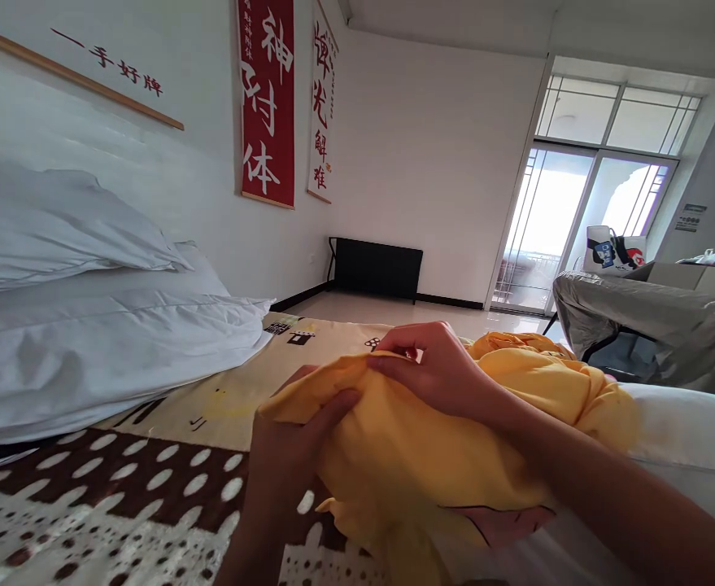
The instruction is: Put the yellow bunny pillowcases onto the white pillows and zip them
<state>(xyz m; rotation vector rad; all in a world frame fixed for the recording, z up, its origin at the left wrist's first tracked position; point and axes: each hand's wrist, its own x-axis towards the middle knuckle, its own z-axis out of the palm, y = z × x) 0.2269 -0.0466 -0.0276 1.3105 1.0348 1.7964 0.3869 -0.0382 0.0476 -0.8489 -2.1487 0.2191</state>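
Both of my hands hold a thin yellow cloth (406, 439) above the bed. My left hand (308, 419) pinches its upper edge, thumb on top and the other fingers hidden behind the fabric. Just right of it, my right hand (430, 366) grips the same edge between thumb and fingers. A small shiny reddish spot shows by the right fingers, too small to make out. Low on the cloth is a pink patch with a black outline. More bunched yellow cloth (516, 366) lies beyond my right forearm, beside white bedding (686, 423).
White pillows (101, 309) are stacked at the left on a patterned brown and beige bed cover (186, 472). A black folded panel (377, 268) stands by the far wall. A plastic-wrapped grey piece of furniture (656, 325) is at the right, before a glass door (546, 236).
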